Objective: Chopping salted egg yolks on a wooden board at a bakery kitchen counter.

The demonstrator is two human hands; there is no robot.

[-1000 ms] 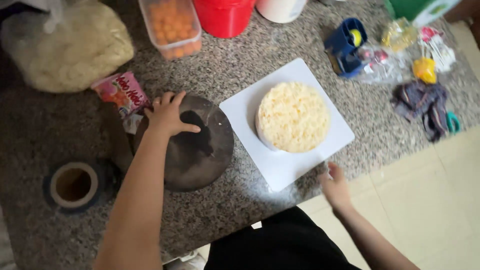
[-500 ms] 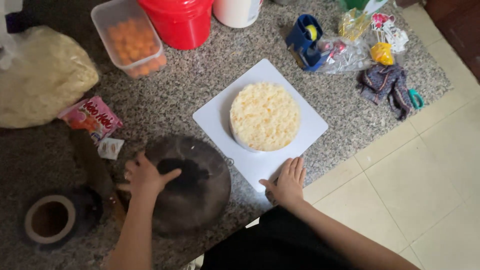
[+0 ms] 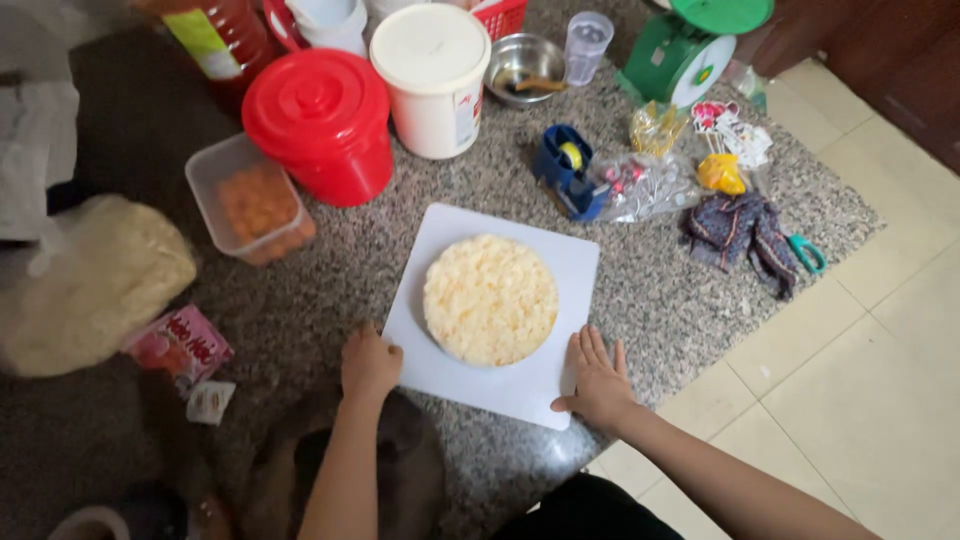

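Head view. A white square board [image 3: 560, 262] lay on the speckled granite counter [image 3: 340, 290], turned so its corners pointed roughly toward and away from the person. On it sat a round, pale yellow, crumbly-surfaced cake [image 3: 490, 299], roughly centred.

The left hand [image 3: 369, 362] was at the board's near-left edge, fingers curled — touching the edge, though whether it actually pinched the board could not be told. The right hand [image 3: 598, 378] lay flat, fingers together and extended, palm down on the board's near-right corner; it was open and grasped nothing.

Behind the board: a red lidded bucket [image 3: 322, 122] and a white lidded tub [image 3: 434, 78] side by side, a small steel bowl [image 3: 526, 66] and a clear cup [image 3: 587, 43] farther back. Left of the board, a clear plastic box of orange pieces [image 3: 252, 208], a bag of pale shreds [image 3: 95, 282] and a pink packet [image 3: 180, 347]. Right of it — a blue tape dispenser [image 3: 562, 170], a crumpled clear bag [image 3: 640, 185], a dark patterned cloth [image 3: 740, 235], and a green kitchen scale [image 3: 690, 50] at the far corner. A dark round object [image 3: 410, 470] lay under the left forearm, blurred.
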